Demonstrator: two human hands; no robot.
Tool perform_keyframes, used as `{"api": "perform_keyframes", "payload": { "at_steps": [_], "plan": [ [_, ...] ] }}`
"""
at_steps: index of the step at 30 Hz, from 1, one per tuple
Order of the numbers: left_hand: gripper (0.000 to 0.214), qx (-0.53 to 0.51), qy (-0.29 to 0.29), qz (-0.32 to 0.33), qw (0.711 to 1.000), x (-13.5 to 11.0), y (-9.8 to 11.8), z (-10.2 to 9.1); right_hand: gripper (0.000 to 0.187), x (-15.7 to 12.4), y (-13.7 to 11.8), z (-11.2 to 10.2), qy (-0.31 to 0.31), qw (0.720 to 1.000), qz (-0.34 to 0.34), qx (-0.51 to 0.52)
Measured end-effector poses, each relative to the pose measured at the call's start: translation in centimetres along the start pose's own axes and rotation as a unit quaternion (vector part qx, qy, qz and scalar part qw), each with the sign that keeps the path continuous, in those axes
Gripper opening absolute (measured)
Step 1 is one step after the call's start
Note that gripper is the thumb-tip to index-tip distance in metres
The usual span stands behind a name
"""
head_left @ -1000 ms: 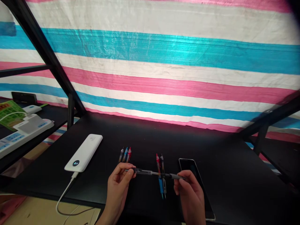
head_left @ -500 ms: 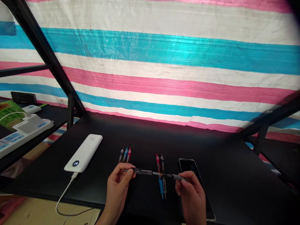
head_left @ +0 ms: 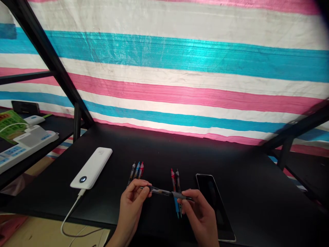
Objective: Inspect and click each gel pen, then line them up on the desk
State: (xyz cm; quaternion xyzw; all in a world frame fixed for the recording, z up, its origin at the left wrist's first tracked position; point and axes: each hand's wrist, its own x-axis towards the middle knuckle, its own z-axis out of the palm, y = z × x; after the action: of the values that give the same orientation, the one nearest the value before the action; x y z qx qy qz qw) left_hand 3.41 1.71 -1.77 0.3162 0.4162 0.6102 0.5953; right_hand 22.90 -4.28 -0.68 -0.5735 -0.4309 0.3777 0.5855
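Observation:
My left hand (head_left: 134,203) pinches the clear barrel (head_left: 159,191) of a pen by its dark clip end. The grey grip section (head_left: 177,195) is pinched between the thumb and fingers of my right hand (head_left: 199,213). Both pen parts are in line and meet end to end above the table; whether they are screwed together I cannot tell. Behind my left hand lie three pens (head_left: 138,168) with dark, blue and red tops. Under the held pen, two more lie side by side: a red-topped pen (head_left: 173,179) with a blue grip and a dark-topped pen (head_left: 178,180).
A smartphone (head_left: 214,199) lies partly behind my right hand. On the left rests a white power bank (head_left: 92,166) with a cable (head_left: 70,211) plugged in. A power strip (head_left: 25,147) is on the side table. Striped sheeting (head_left: 180,92) hangs behind the black table (head_left: 154,144).
My right hand has moved left, bringing the grey grip section up to the barrel; the refill is now inside it. My left hand has shifted slightly right.

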Motion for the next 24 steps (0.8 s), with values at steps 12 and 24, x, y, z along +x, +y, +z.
{"api": "perform_keyframes", "payload": {
  "at_steps": [12, 24],
  "plan": [
    [0.023, -0.008, -0.007, 0.0, 1.0, -0.5, -0.2, 0.2, 0.051, 1.3, 0.6, -1.2, -0.07, 0.985, -0.083, -0.132],
    [0.025, -0.012, 0.01, -0.011, 1.0, -0.4, 0.1, 0.3, 0.021, 1.3, 1.4, -1.7, -0.072, 0.973, -0.135, -0.172]
  ]
}}
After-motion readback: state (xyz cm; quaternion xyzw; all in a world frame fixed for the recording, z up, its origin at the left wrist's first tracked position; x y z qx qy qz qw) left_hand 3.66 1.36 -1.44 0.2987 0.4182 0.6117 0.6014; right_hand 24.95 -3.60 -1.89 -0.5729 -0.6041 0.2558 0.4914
